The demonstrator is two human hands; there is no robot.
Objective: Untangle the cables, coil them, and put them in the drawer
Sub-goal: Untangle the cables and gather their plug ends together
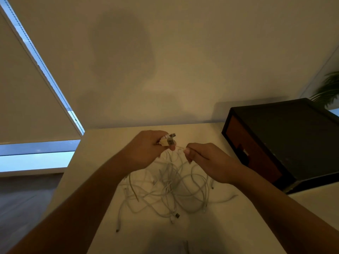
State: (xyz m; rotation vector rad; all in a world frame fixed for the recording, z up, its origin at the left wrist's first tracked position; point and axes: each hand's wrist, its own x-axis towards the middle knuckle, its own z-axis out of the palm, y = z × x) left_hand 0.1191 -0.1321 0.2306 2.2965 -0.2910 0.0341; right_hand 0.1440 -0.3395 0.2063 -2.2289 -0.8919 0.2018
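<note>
Daylight shows in a thin strip beside a drawn roller blind (27, 92) at the far left. Next to it a pale table (102, 143) stands against a plain wall. Over the table's far part the left hand (146, 149) is raised, its fingers curled round a bunch of plugs (167, 141), white bodies with metal ends poking out past the thumb. From that bunch white cables (170, 189) hang down into a loose tangle lying on the table between the two forearms, with loops crossing one another and several free ends trailing toward the near edge. Just right of the plugs, the right hand (207, 160) pinches one thin strand between thumb and forefinger, and the short stretch between the hands is nearly straight. Farther right, on the same table and apart from the tangle, sits a dark drawer unit (286, 136) whose reddish-brown drawer front (251, 154) looks closed. A leafy plant (328, 88) shows behind it at the far right edge.
</note>
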